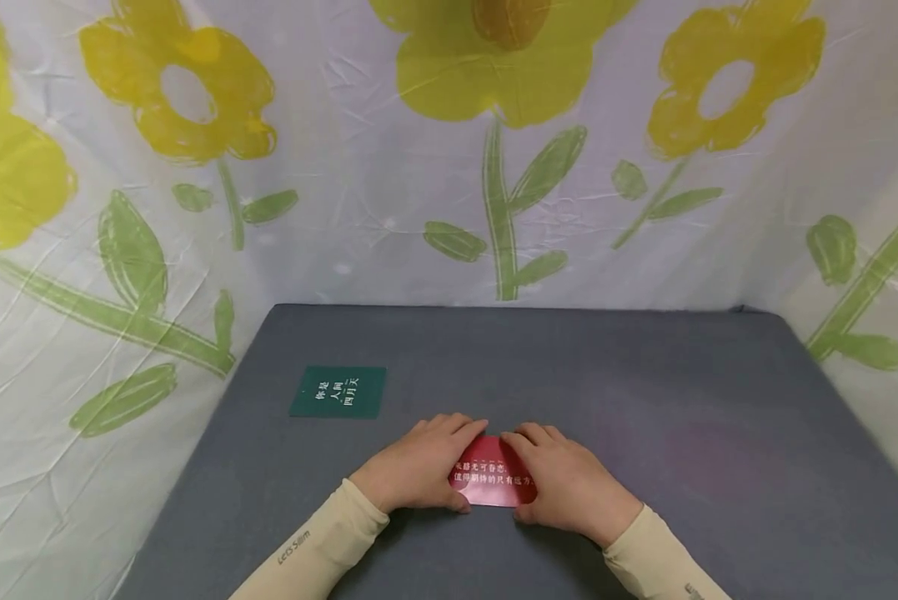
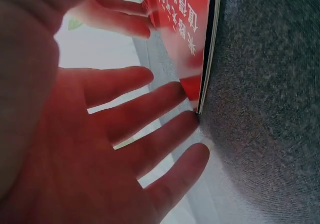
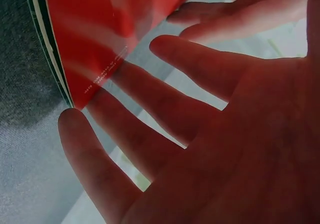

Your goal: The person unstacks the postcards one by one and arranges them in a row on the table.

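A thin stack of cards with a glossy red card point(image 1: 494, 483) on top, printed with white characters, lies in front of me on the grey cloth. My left hand point(image 1: 426, 467) frames its left end, thumb at the near corner and fingertips at the far edge. In the left wrist view, the fingers point(image 2: 150, 108) are spread and nearly straight, some tips at the card edge. My right hand point(image 1: 564, 479) mirrors this at the other end. Its fingers point(image 3: 145, 129) also extend straight, tips along the edge. Light and dark layers show under the red card point(image 3: 90, 33) in the right wrist view.
A dark green card point(image 1: 339, 392) with white characters lies flat farther left on the grey cloth-covered table point(image 1: 606, 367). White fabric point(image 1: 343, 250) with yellow flowers hangs behind the table and along both sides.
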Tool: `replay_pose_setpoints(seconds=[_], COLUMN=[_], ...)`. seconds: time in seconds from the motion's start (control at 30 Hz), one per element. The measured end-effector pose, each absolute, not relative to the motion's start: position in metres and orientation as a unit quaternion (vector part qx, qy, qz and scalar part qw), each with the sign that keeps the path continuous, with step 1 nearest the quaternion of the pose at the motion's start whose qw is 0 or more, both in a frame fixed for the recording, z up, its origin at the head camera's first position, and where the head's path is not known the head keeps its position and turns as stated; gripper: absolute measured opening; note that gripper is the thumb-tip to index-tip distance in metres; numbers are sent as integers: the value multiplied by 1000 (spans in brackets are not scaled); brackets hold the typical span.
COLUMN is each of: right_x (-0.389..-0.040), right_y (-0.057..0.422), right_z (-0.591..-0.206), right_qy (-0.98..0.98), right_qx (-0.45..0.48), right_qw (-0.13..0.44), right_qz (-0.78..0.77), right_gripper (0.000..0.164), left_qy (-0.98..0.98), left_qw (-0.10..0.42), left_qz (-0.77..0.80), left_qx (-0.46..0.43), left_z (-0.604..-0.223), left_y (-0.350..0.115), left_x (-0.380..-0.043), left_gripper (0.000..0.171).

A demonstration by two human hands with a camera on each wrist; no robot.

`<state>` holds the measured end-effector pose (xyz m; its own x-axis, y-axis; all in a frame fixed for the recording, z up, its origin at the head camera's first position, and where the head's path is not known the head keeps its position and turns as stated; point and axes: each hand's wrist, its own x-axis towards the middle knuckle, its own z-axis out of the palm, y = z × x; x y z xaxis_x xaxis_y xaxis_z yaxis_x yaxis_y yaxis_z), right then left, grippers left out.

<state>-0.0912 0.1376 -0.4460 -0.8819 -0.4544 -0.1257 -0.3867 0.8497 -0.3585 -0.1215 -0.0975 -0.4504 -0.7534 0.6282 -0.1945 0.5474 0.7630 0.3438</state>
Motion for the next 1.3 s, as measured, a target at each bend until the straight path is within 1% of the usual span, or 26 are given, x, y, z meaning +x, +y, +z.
replay_pose_setpoints(seconds=[0.23, 0.5, 0.7, 1.0, 1.1, 1.3], right_x=[-91, -85, -87, -91, -91, -94], right_y=[136, 134, 135, 136, 136, 136], right_z=[-443, -442, -441, -439, -440, -446], right_qy=[954, 951, 952, 948, 948, 947], right_qx=[-238, -256, -259, -257, -262, -277], right_qw=[91, 92, 88, 104, 94, 55], right_qz=[-159, -148, -140, -153, -155, -154], right_gripper=[85, 82, 83, 85, 84, 79], left_qy=[923, 920, 921, 923, 924, 926], left_qw=[141, 142, 134, 148, 145, 145], left_qz=[130, 111, 106, 117, 116, 122], left_qx=[334, 348, 350, 335, 333, 325], left_z=[-450, -447, -444, -443, -443, -441], left_y=[-98, -97, -96, -102, -104, -107], left_x=[-123, -119, -118, -121, -121, -125], left_gripper=[99, 101, 101, 99, 99, 100])
